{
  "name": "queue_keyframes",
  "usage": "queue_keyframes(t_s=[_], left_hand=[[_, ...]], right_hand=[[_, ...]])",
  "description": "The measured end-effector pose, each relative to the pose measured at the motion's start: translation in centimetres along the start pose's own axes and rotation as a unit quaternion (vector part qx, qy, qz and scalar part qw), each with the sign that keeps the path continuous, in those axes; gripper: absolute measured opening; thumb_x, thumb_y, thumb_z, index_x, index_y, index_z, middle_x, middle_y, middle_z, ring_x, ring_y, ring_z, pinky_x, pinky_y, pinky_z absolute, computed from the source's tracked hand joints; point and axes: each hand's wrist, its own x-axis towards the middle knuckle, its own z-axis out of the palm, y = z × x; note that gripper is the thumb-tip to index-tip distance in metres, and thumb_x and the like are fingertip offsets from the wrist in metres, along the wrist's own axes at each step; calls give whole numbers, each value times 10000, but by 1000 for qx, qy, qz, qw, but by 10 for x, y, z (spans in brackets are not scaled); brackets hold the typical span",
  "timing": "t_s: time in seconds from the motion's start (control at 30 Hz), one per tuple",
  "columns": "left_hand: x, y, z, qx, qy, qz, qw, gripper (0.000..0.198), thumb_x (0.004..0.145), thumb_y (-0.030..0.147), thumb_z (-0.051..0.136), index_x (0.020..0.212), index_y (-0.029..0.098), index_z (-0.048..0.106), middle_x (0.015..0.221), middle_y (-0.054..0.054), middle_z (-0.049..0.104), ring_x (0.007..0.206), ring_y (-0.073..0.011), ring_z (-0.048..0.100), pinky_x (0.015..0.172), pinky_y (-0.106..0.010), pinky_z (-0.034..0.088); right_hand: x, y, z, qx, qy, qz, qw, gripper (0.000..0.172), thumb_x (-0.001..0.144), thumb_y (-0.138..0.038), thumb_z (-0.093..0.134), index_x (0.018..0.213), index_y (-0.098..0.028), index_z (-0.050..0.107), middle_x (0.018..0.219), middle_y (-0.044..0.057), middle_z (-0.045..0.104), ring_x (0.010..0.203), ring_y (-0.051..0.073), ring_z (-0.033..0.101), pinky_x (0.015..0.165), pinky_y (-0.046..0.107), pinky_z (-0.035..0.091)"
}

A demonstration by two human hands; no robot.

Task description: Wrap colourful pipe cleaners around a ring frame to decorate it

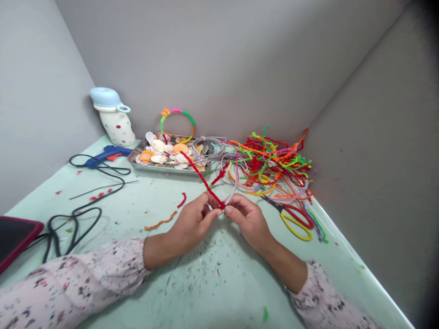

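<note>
My left hand [200,217] and my right hand [247,219] meet over the middle of the table. Both pinch a red pipe cleaner [199,173] near its lower end, where a small red knot or wrap shows between the fingertips. Its long free end slants up and to the left. A thin grey wire [235,185] curves up from the same spot by my right fingers. Just beyond the hands is another twisted red piece [219,174]; whether it is joined to the held one I cannot tell.
A metal tray [164,169] of shells stands behind, with a colourful pipe-cleaner ring [194,121] on it. Pipe cleaners [274,157] heap at back right, near scissors [297,224]. Left are a bottle [116,125], a blue glue gun [103,155], its black cord [77,212] and a red-edged device [17,237].
</note>
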Motion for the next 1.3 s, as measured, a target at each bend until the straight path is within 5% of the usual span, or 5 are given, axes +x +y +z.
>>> queue_keyframes(t_s=[0.53, 0.77, 0.97, 1.3], left_hand=[[1, 3, -1, -22, 3, 85, 996, 97, 864, 199, 592, 867, 159, 680, 715, 8, 592, 631, -97, 516, 573, -208, 401], [2, 5, -2, -7, 31, 78, 996, 90, 855, 198, 602, 833, 151, 676, 711, -5, 599, 671, -117, 545, 602, -225, 420], [2, 4, -2, 10, 25, 100, 995, 129, 821, 125, 594, 867, 159, 710, 760, -24, 630, 685, -117, 569, 608, -216, 437], [3, 3, -1, 77, 29, 137, 987, 185, 803, 82, 587, 877, 191, 718, 747, -2, 630, 727, -128, 578, 649, -222, 449]], right_hand=[[0, 4, -2, -44, 26, 12, 999, 220, 858, -376, 597, 745, -189, 571, 631, -44, 512, 588, 101, 459, 577, 221, 385], [-5, 9, 1, -165, 139, -124, 969, 100, 834, -290, 648, 849, -218, 580, 719, -38, 558, 654, 106, 516, 639, 222, 441], [-9, 5, 6, -266, 96, -186, 941, 232, 825, -250, 666, 1051, -229, 617, 626, -61, 571, 554, 95, 517, 588, 222, 457], [-8, 3, 6, -280, 81, -192, 937, 78, 824, -219, 659, 901, -214, 646, 674, -32, 606, 569, 100, 530, 571, 227, 450]])
